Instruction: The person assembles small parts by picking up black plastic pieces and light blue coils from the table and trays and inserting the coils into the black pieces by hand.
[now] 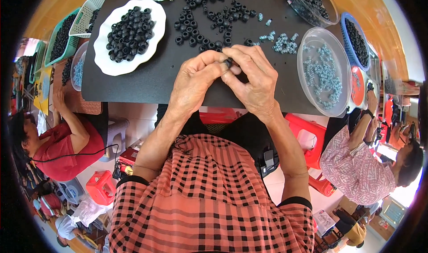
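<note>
My left hand (pixel 192 80) and my right hand (pixel 256 83) meet over the near part of the dark table (pixel 147 86). Between their fingertips they pinch a small round black hollow cap (pixel 228 62), partly hidden by the fingers. Just beyond the hands lie loose black hollow caps (pixel 192 32) of the same kind, spread toward the far edge. To the left, a white scalloped plate (pixel 101 48) carries a heap of them. Small blue-and-silver coils (pixel 283 43), which look like springs, lie right of my hands. More coils sit in a clear round tub (pixel 305 81) farther right.
A clear container (pixel 331 20) of black pieces stands at the far right, with a blue basket (pixel 363 57) beside it. Green (pixel 73 23) and white baskets (pixel 84 14) are at the left. People sit on both sides: one in a red shirt (pixel 73 146), one in a patterned top (pixel 352 170).
</note>
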A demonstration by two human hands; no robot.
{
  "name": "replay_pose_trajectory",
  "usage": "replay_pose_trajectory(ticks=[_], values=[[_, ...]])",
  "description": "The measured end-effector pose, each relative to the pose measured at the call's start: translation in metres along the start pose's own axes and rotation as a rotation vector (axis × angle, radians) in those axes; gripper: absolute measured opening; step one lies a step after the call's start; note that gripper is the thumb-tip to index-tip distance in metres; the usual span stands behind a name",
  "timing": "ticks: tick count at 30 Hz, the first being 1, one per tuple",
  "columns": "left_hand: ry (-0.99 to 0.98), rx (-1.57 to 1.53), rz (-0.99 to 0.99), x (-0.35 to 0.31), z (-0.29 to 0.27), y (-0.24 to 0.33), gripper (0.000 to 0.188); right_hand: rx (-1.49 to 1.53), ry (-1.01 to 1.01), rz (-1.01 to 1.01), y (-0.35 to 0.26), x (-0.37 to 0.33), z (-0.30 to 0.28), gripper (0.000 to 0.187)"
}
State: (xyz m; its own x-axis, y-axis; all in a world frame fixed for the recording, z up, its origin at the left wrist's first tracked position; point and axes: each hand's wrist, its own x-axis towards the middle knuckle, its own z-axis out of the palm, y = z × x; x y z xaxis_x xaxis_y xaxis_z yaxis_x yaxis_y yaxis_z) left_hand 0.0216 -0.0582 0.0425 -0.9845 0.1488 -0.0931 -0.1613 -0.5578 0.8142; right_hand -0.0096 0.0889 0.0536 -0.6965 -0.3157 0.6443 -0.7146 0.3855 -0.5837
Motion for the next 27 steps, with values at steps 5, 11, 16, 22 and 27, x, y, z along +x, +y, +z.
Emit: replay_pose_trajectory(ticks=[5,11,16,22,27], values=[[0.007,0.049,0.045,0.002,0.003,-0.006,0.016,-0.043,-0.011,-0.031,0.003,-0.001,-0.006,0.036],[0.182,0.231,0.095,-0.005,0.004,-0.005,0.02,0.013,-0.035,-0.063,0.001,-0.004,-0.016,0.023],[0.139,0.235,0.142,-0.013,0.001,-0.004,0.02,-0.284,0.067,0.06,0.041,0.046,-0.069,0.014],[0.049,0.355,0.124,-0.002,0.011,-0.003,0.015,-0.697,0.139,0.304,0.151,0.106,-0.158,0.027],[0.048,0.48,0.048,-0.005,0.008,0.002,0.015,-0.559,0.159,0.048,0.133,0.108,-0.113,0.021]])
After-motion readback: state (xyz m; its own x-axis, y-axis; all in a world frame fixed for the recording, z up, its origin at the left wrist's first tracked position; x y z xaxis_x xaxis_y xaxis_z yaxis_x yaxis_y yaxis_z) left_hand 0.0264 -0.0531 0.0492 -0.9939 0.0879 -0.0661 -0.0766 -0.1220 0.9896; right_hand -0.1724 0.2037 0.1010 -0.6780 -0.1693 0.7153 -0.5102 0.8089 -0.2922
